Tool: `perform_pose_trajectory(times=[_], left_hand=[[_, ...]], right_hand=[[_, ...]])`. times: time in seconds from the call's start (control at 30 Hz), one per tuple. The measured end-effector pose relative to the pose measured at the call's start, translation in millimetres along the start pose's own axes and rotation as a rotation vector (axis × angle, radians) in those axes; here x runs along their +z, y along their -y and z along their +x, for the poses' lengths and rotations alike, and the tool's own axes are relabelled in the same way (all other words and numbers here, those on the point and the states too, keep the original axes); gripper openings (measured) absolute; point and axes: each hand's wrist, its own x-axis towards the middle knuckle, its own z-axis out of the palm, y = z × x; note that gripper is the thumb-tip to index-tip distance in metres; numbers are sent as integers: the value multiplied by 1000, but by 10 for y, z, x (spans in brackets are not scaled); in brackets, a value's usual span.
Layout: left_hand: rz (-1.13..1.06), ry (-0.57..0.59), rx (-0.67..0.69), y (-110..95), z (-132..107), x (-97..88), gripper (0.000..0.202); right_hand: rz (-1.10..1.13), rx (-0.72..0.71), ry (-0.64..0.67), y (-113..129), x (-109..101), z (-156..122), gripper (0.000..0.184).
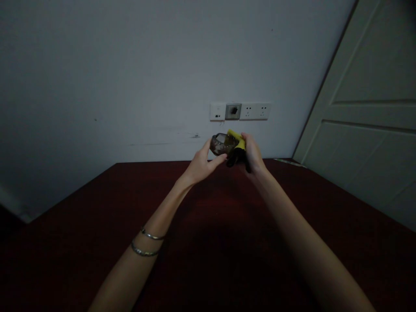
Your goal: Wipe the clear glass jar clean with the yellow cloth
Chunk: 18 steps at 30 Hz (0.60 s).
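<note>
One head view to go on and it's pretty dim: the left hand (202,164) has its fingers gripping a smoky, see-through faceted bowl-like piece (218,148) that looks like glass, thumb along the near lower side and the other fingers round the far left, partly hidden. Right next to it, the right hand (255,155) has its fingers closed on a crumpled yellow-and-black piece, fabric-looking (241,144), yellow up top and black hanging below, though its fingertips are mostly tucked out of sight. That bundle sits right up against the right side of the smoky piece; can't really tell if any of the yellow is inside the rim or just showing through. Both things are held up over the far part of a dark red worktop (214,208), roughly midway along its back edge. Two silvery bangles (144,252) sit on the left forearm. Behind it all is a pale wall (130,69) with a few dark scuffs, plus a row of white socket plates (255,111) with a grey plate (233,111) among them that has something black on it. Off to the right there's a pale panelled door (373,86), and a thin light-coloured strip (289,162) lies along the worktop's back right edge.
</note>
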Motion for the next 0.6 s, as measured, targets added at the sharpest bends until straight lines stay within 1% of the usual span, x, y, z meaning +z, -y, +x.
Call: perform_pose_trajectory(times=[0.07,0.1,0.17,0.23,0.27,0.4,0.47,0.53,0.6], left_hand=[[44,39,6,-39,-4,-15,39],[50,20,-2,-30,2,-14,40],[-14,-51,-36,32,23,3,50],[-113,-97,-87,114,47,31,60],[-153,-92,-102,149,56,44,60],[-210,2,-99,217,61,61,49],[-223,12,-101,236,55,50,49],[-226,-7,-104,272,56,38,51],[-219,-50,-89,324,64,34,55]], right_hand=[[62,69,4,41,-24,34,28],[86,96,18,58,-31,48,29],[104,119,38,80,-40,68,29],[88,114,41,82,-42,72,30],[78,111,45,77,-41,69,31],[60,88,48,23,-21,18,30],[53,74,40,-18,3,-18,27],[67,48,57,-63,35,-50,22],[62,-15,118,-108,66,-71,20]])
